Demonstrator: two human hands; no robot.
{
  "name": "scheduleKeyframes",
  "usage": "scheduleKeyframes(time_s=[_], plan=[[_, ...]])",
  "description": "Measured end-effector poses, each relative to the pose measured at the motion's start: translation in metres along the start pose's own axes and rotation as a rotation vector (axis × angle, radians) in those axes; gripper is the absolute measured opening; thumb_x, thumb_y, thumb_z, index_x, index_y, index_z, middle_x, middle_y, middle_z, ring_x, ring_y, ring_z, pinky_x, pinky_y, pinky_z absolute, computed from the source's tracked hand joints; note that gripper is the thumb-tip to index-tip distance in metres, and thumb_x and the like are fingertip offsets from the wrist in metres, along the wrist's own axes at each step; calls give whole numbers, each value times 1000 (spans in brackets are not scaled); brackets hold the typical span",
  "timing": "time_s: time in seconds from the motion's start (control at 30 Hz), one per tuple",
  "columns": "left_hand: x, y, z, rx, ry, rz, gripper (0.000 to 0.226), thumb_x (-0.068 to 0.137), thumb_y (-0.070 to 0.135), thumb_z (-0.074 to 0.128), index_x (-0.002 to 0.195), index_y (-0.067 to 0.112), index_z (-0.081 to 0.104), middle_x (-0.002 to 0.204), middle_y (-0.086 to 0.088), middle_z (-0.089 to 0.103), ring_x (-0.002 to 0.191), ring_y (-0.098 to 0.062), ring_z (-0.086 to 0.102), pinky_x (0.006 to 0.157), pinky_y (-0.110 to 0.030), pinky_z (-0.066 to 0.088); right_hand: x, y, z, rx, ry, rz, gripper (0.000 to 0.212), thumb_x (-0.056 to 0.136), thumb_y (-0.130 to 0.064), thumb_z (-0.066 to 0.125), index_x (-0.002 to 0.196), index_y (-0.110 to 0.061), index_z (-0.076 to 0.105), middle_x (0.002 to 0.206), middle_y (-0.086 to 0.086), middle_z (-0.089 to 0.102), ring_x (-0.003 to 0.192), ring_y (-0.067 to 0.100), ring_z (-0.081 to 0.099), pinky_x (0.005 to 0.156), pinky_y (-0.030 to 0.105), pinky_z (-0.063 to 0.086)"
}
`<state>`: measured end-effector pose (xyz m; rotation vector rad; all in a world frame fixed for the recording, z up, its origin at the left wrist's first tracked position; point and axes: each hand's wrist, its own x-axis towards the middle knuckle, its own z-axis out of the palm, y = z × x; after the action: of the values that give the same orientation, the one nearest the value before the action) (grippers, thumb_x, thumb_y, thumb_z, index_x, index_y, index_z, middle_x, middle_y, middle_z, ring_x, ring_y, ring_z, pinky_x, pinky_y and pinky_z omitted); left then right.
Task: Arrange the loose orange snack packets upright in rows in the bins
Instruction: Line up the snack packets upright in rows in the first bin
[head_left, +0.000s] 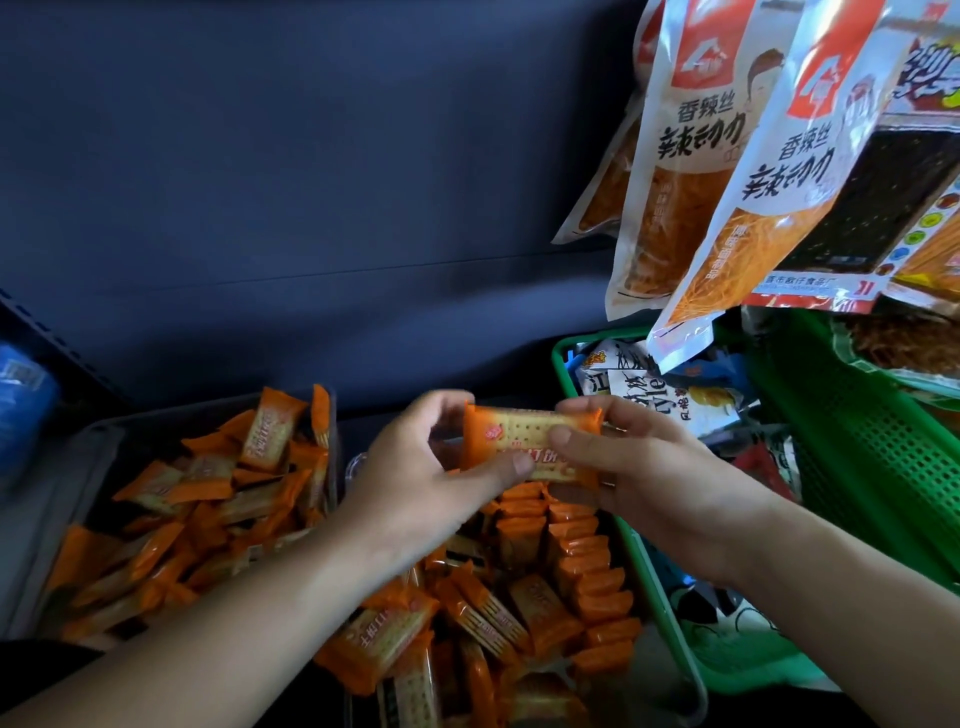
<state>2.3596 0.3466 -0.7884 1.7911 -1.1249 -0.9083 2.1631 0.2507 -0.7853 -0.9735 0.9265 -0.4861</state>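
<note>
An orange cracker packet is pinched by the left hand and right hand. It is held above the bin's upright packet row.

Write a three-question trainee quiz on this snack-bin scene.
1. True or false: the left hand and the right hand both hold one orange cracker packet.
2. Which container holds the neat upright row of packets? A) left bin B) middle bin C) green basket
3. Fill in: the packets in the left bin lie ____.
Key: 1 true; 2 B; 3 jumbled.
</note>
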Motion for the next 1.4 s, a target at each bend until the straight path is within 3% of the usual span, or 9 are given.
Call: scheduleKeyframes(time_s=[0.07,0.23,0.4,0.53,0.67,0.8,1.0,1.17,1.4], plan=[[-2,5,1,-16,-104,-7,64,83,56,75,141,40,51,109,22,72,97,23,60,93,2,39,1,1,0,44,-21,0,53,74,-18,88,123,-12,66,124,17,72,113,34,72,101,51,56],[-3,0,3,-46,-171,35,64,86,48,76,144,42,48,122,15,70,105,2,69,89,-26,61,1,0,-4,-412,-48,6,41,75,-35,77,115,-31,69,119,7,72,112,28,70,105,57,53],[-2,0,2,48,-214,92,55,75,41,92,122,41,65,111,17,74,101,-1,71,90,-36,61,-7,-6,-3,-793,-107,-254,55,85,-41,84,136,-34,62,120,-16,73,117,1,66,105,42,53],[-5,6,9,23,-214,122,69,68,30,97,124,43,60,109,21,74,98,4,71,82,-20,58,-10,-9,-3,-846,-140,-272,35,90,-26,82,122,-27,70,101,-2,79,95,17,75,91,45,60],[5,-7,26,-65,-222,90,72,76,19,93,136,32,55,111,10,72,95,-6,74,84,-29,61,-12,-13,-20,-880,-17,-234,18,87,-32,83,97,-22,72,86,1,76,78,15,72,73,36,59],[16,-50,44,533,-419,161,35,91,46,75,120,30,64,113,10,68,100,-12,67,86,-32,56,-16,-3,-35,-1051,99,-218,23,88,-41,79,83,-27,61,72,-10,63,59,-2,55,56,13,41],[32,-78,98,1087,-951,38,88,87,74,63,158,29,37,162,1,41,145,-23,43,112,-38,43,-28,9,-56,-1122,50,-152,33,85,-46,79,84,-20,60,78,5,61,69,20,56,66,34,47],[35,-88,118,1104,-947,-32,90,79,78,69,150,28,47,151,1,50,136,-24,51,108,-43,48,-34,9,-61,-1104,26,-127,34,84,-50,78,86,-21,61,84,6,65,74,23,61,70,38,52],[29,-84,104,996,-950,-73,47,100,41,58,145,33,51,142,4,56,120,-20,57,87,-31,48,-30,7,-61,-958,19,-148,34,85,-45,80,113,-35,64,97,-6,69,84,14,66,74,30,54]])
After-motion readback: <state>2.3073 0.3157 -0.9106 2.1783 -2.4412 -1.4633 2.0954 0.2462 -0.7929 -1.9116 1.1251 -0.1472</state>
